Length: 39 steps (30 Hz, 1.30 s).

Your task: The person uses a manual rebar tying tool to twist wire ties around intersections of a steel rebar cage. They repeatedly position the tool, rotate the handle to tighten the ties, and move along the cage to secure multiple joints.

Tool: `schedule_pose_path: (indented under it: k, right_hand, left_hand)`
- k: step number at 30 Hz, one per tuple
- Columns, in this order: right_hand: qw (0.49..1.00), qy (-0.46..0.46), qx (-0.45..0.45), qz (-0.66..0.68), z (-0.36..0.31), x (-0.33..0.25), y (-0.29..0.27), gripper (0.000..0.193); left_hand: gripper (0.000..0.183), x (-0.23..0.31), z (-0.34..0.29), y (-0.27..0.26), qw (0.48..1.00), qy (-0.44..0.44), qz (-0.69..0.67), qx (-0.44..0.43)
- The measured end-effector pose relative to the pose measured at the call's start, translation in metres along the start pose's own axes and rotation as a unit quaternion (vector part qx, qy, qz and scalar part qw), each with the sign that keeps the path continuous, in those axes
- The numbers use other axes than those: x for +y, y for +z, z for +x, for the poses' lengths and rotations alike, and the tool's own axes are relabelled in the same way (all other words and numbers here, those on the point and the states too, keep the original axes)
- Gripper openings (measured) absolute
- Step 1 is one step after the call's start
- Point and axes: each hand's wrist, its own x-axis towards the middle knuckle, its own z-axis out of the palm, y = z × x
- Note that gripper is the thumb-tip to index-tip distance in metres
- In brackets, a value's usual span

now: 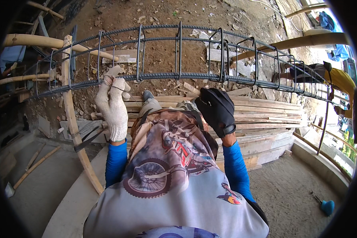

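A long rebar cage (pixel 158 76) of ribbed bars and square stirrups (pixel 179 51) stretches across in front of me. My left hand (pixel 114 99), in a white knit glove, is closed at the cage's near lower bar, left of the middle. A thin dark wire (pixel 116 87) shows at its curled fingers. In a black glove, my right hand (pixel 216 109) is closed just below the same bar, right of the middle and apart from it. Whatever it may hold is hidden by the fingers.
Stacked planks (pixel 261 115) lie beyond my legs. Wooden post (pixel 69 103) and bamboo pole (pixel 47 41) stand at the left; another pole (pixel 297 40) is at the right. A co-worker in yellow (pixel 341 81) is near the cage's right end. A blue-handled tool (pixel 327 207) lies on the right floor.
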Motion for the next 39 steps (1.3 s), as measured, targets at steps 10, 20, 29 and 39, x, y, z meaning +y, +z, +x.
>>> schedule_pose_path:
  k: [10,20,29,39]
  right_hand:
    - [0.995,-0.102,0.008,-0.013,-0.002,0.045,0.014,0.022]
    - [0.994,0.094,-0.028,-0.044,0.024,0.049,0.091,0.026]
    - [0.981,0.116,-0.148,-0.046,-0.019,0.034,0.026,0.031]
    - [0.916,-0.276,-0.194,0.218,0.048,-0.144,0.02,0.023]
  left_hand:
    - [0.036,0.006,-0.001,-0.008,0.999,0.016,0.009,0.034]
    - [0.036,-0.011,-0.012,-0.003,0.999,-0.013,0.03,-0.018]
    - [0.037,0.043,0.011,0.009,0.997,0.065,0.021,-0.034]
    - [0.036,0.11,0.064,0.056,0.867,0.352,0.106,-0.336]
